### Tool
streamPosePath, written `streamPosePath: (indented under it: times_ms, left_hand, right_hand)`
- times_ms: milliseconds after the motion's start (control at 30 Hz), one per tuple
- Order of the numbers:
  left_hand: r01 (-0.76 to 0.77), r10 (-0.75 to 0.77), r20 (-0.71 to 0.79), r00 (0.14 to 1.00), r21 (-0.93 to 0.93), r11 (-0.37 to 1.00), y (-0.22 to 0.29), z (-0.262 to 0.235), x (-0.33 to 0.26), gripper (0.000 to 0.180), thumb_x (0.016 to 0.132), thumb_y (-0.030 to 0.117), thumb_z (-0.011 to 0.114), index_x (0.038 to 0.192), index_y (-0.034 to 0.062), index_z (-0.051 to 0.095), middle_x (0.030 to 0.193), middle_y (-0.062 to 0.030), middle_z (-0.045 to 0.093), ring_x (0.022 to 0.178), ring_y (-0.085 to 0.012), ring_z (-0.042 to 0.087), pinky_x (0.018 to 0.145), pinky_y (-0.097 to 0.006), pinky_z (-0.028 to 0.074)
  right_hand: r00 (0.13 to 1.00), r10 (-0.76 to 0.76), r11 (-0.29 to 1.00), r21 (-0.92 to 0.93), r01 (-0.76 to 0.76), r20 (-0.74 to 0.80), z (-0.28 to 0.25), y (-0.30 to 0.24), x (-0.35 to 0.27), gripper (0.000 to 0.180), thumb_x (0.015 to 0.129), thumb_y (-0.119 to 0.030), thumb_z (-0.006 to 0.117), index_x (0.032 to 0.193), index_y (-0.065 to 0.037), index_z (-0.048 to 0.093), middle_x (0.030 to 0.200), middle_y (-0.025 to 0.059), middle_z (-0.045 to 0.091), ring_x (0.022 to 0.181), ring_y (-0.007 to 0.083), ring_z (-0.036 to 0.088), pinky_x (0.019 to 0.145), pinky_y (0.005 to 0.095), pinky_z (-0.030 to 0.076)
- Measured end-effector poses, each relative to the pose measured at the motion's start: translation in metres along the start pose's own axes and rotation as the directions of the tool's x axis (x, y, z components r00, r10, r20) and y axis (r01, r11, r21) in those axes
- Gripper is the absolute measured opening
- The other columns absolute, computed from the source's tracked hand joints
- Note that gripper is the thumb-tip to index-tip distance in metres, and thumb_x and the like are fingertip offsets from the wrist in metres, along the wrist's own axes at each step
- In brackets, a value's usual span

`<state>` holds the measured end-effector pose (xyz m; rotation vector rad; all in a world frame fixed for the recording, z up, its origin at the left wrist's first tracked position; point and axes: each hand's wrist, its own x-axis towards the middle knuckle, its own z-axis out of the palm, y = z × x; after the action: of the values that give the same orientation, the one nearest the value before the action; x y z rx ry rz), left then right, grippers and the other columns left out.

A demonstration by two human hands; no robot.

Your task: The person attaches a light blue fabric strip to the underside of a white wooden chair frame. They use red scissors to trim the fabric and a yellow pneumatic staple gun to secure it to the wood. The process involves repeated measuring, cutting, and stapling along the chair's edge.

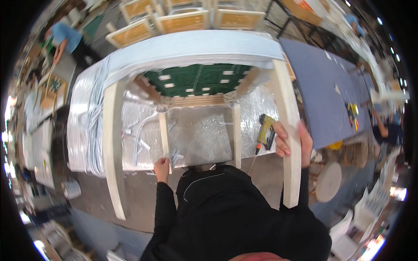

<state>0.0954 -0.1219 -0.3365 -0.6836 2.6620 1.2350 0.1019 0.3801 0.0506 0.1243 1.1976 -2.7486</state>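
4 wooden legs (291, 178) on an upturned seat frame (187, 45), the right hand (306, 145) around 1.
The right grip wraps the thick right leg; the left hand (161, 168) has curled fingers at the thin left leg's (164, 135) tip, though I cannot tell whether it pinches it. The seat frame, pale blue fabric and green underside (198, 80), is on the film-covered bench (200, 135), legs pointing to its near edge; towards the near right corner lies 1 yellow-green drill (265, 128).

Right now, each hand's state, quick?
Left hand: closed, by the thin wooden leg; grip unclear.
Right hand: closed, holding the thick wooden leg.
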Motion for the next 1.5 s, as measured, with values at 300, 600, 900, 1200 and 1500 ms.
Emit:
streamPosePath:
  times_ms: [300,600,900,1200,1500]
  left_hand:
    - [-0.008,0.001,-0.189,0.982,-0.04,0.999,-0.014,-0.058,0.087,0.032,0.091,0.032,0.072,0.097,0.0009,0.079,0.084,-0.0205,0.076,0.082,-0.0352,0.076,0.075,-0.049,0.057]
    - [0.098,-0.102,-0.564,0.819,-0.037,0.995,-0.07,-0.141,0.148,0.02,0.088,0.025,0.073,0.091,0.0053,0.074,0.084,-0.0185,0.075,0.083,-0.0425,0.073,0.077,-0.054,0.057]
    - [0.15,-0.103,-0.499,0.86,0.055,0.987,-0.057,-0.168,0.264,0.036,0.091,0.041,0.076,0.106,0.0083,0.074,0.114,-0.0159,0.075,0.101,-0.0412,0.074,0.082,-0.055,0.059]
    - [0.283,-0.295,0.109,0.949,-0.706,0.65,-0.101,-0.174,0.314,0.029,0.094,0.036,0.075,0.085,0.0085,0.077,0.075,-0.0035,0.066,0.061,-0.0121,0.058,0.049,-0.031,0.041]
    - [0.483,0.173,0.457,0.873,-0.86,-0.164,0.018,-0.095,0.023,0.027,0.1,0.012,0.071,0.127,0.0111,0.066,0.118,-0.0032,0.073,0.097,-0.0112,0.069,0.072,-0.024,0.056]
  right_hand:
    - [0.935,-0.162,0.784,-0.617,-0.072,-0.315,0.029,-0.019,-0.03,0.037,0.108,-0.033,0.059,0.127,-0.001,0.053,0.104,0.0119,0.063,0.079,0.0169,0.061,0.075,0.0322,0.053]
    - [0.952,-0.12,-0.188,-0.935,-0.299,-0.28,0.063,-0.066,-0.016,0.041,0.114,-0.031,0.055,0.132,0.005,0.063,0.117,0.0139,0.074,0.093,0.0213,0.07,0.084,0.0352,0.054]
    - [0.936,-0.107,-0.874,-0.417,-0.25,-0.337,0.184,-0.045,0.054,0.058,0.099,-0.031,0.074,0.149,-0.004,0.059,0.097,0.0217,0.075,0.083,0.0428,0.069,0.077,0.0488,0.054]
    - [0.961,-0.011,-0.438,-0.865,0.244,0.276,0.265,0.023,0.161,0.027,0.102,-0.01,0.067,0.128,-0.006,0.075,0.081,0.0094,0.075,0.074,0.0114,0.071,0.073,0.03,0.054]
    - [0.623,-0.173,-0.294,-0.644,0.707,0.763,0.258,0.056,0.242,0.013,0.097,-0.006,0.072,0.108,-0.002,0.079,0.102,0.0138,0.079,0.095,0.0253,0.077,0.086,0.0338,0.057]
